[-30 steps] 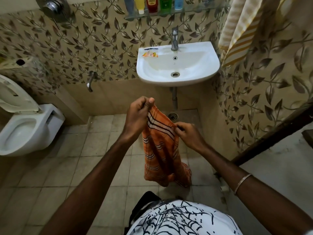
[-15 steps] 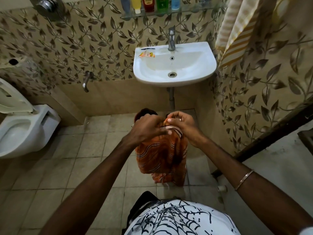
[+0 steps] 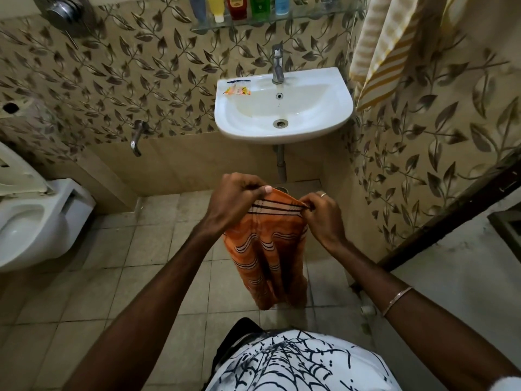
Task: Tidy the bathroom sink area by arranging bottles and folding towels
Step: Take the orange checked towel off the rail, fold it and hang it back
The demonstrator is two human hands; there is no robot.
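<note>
Your left hand point(image 3: 235, 200) has its fingers curled tight, thumb pressed against them, pinching the left top corner of the orange striped towel point(image 3: 267, 249). Your right hand point(image 3: 324, 215) does the same at the right top corner, fingertips bunched together on the cloth's edge, a ring showing on one finger. Between the two grips the top edge of the towel runs stretched, with dark and pale stripes across it. Below, the towel hangs free in loose vertical folds, its lower end in the air above the tiled floor point(image 3: 127, 277) and not touching it, as far as you can tell. You hold it out in front of your body, well below and in front of the white sink point(image 3: 332, 114).

A thin bracelet point(image 3: 397, 300) sits on your right forearm. Your white shirt with the black web pattern point(image 3: 296, 362) fills the bottom edge of the view.

On the sink's left rim lie small orange and yellow sachets point(image 3: 238, 90), with a dark thin item just behind them. The metal tap point(image 3: 277, 67) stands upright at the back of the basin. Above it, a glass shelf point(image 3: 310, 14) carries a row of bottles point(image 3: 248, 7): bluish, yellow, red, green and light blue, side by side and upright. A yellow and white striped towel point(image 3: 383, 49) hangs on the right wall, just beside the sink. A white toilet point(image 3: 31, 221) with its lid raised stands at the far left, well apart from you.
</note>
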